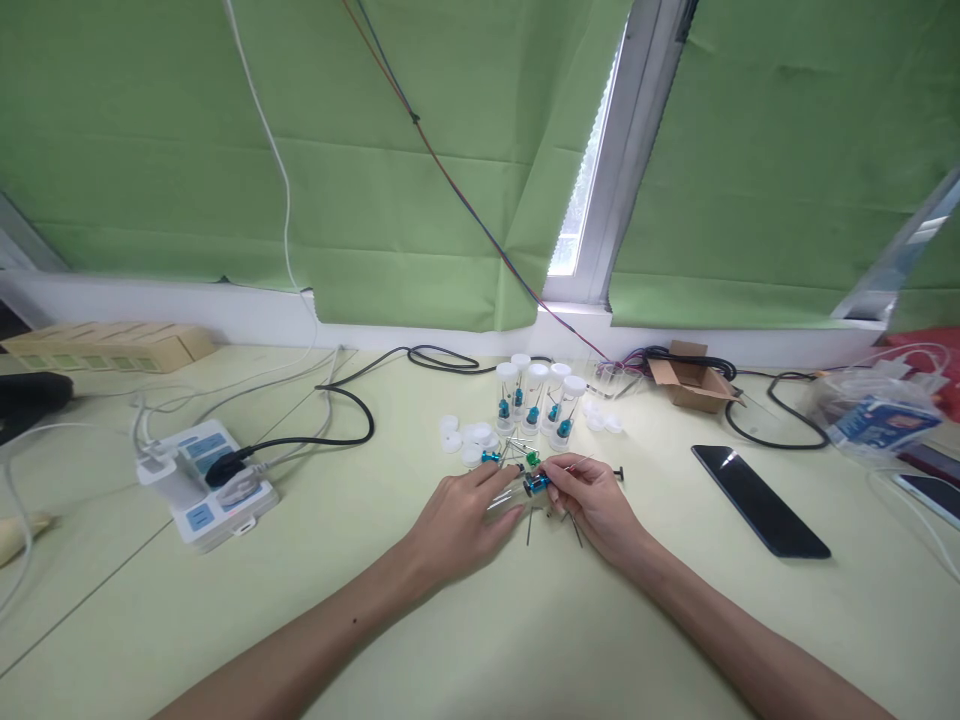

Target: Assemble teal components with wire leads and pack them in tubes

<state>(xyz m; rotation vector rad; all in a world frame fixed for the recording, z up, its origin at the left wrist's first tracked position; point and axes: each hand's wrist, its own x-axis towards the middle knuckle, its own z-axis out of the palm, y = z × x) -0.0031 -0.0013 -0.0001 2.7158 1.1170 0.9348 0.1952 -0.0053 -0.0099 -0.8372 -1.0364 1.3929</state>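
Note:
My left hand is closed around a clear plastic tube, which lies almost level over the table. Pinched between the thumb and fingers of my right hand is a small blue metal part with black ends, right by the tube's mouth. Just behind the fingers lie a green part and another blue part. Thin dark L-shaped rods rest on the table below my hands. Several capped clear tubes stand upright behind, each with a blue part and thin rods inside.
Loose white caps lie left of the standing tubes. To the right are an open cardboard box and a black phone. A white power strip with cables sits at left. Green blinds hang behind the table.

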